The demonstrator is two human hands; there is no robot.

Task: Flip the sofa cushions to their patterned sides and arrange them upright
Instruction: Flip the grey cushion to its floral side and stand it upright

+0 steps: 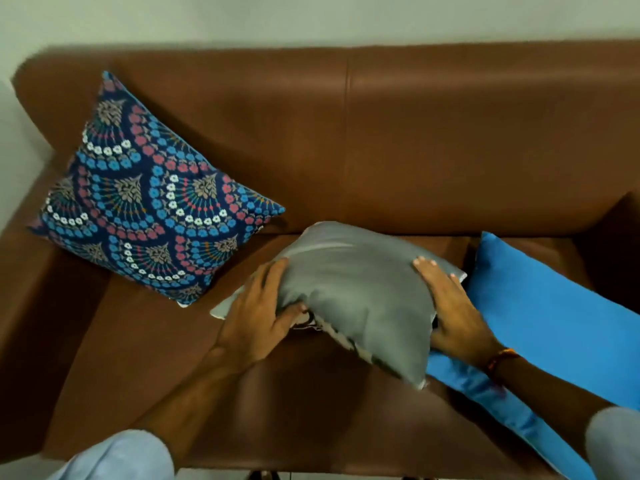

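A grey cushion [353,289] lies plain side up in the middle of the brown sofa seat [156,358], its near edge lifted so a strip of pattern shows underneath. My left hand [258,313] grips its left edge, and my right hand [453,313] holds its right edge. At the left end a patterned blue cushion [145,202] leans upright in the corner, floral side facing out. A plain blue cushion [550,320] lies flat at the right, partly under my right wrist.
The sofa backrest [381,133] runs across the top against a pale wall. The left armrest [24,289] and right armrest [623,220] close off the seat at both ends. Bare seat leather shows between the patterned and grey cushions.
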